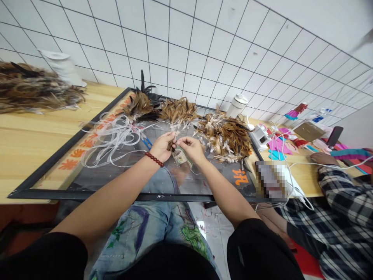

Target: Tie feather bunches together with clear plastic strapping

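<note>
My left hand (163, 147), with a dark red bead bracelet at the wrist, is closed on a small tuft of brown feathers (171, 146). My right hand (191, 148) is close beside it, thumb and fingers pinched together; what they hold is too small to make out. Just below the hands a small pale roll (180, 156) rests on the glass-topped board. Beyond the fingers lies a brown feather bunch (179, 111). Left of my left hand are loops of white ribbon (112, 134) and a blue-handled tool (147, 143).
A larger feather pile (229, 134) lies to the right, a dark-tipped bunch (141, 105) to the left. A white bottle (237, 105) stands by the tiled wall. Cables and a white power strip (260, 136) run along the right, near a person's plaid sleeve (335, 182).
</note>
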{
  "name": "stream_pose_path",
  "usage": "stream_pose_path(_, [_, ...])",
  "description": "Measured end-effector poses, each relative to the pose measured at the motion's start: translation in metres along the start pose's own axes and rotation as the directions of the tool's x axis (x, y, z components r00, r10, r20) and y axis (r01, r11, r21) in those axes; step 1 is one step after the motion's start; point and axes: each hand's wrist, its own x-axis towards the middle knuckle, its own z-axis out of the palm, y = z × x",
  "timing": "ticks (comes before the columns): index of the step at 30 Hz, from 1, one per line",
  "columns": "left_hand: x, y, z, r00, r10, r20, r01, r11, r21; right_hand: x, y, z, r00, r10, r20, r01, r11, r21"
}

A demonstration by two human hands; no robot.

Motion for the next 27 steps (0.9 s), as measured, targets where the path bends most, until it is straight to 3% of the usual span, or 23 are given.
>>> stream_pose_path(4, [0.002,0.007,-0.004,0.987,-0.162,0.019,0.163,0.977,-0.139,0.004,0.004,-0.008,0.993,-0.001,-0.114,-0.004,0.999,-0.045])
stream_pose_path(7, [0.001,0.008,-0.002,0.972,-0.235,0.003,0.232,0.962,-0.145,0.004,0.006,-0.007,0.994,-0.056,-0.098,0.042,0.990,-0.132])
stream_pose_path(13, [-0.003,0.006,0.005,0.986,-0.165,0.034,0.168,0.981,-0.094,-0.001,-0.002,-0.001,0.980,-0.190,-0.062,0.166,0.947,-0.276])
stream_pose_path(18, [-0.001,0.006,0.001,0.996,-0.091,-0.001,0.091,0.994,-0.061,-0.003,-0.011,-0.006,0.975,-0.220,-0.035,0.192,0.911,-0.364])
stream_pose_path(22, [-0.001,0.008,0.001,0.996,-0.085,-0.005,0.084,0.994,-0.064,0.000,-0.012,-0.012,0.975,-0.214,-0.051,0.188,0.930,-0.316])
stream_pose_path(27, [-0.004,0.010,0.003,0.994,-0.096,0.046,0.098,0.994,-0.045,0.004,-0.012,-0.014,0.988,-0.083,-0.133,0.073,0.995,-0.074])
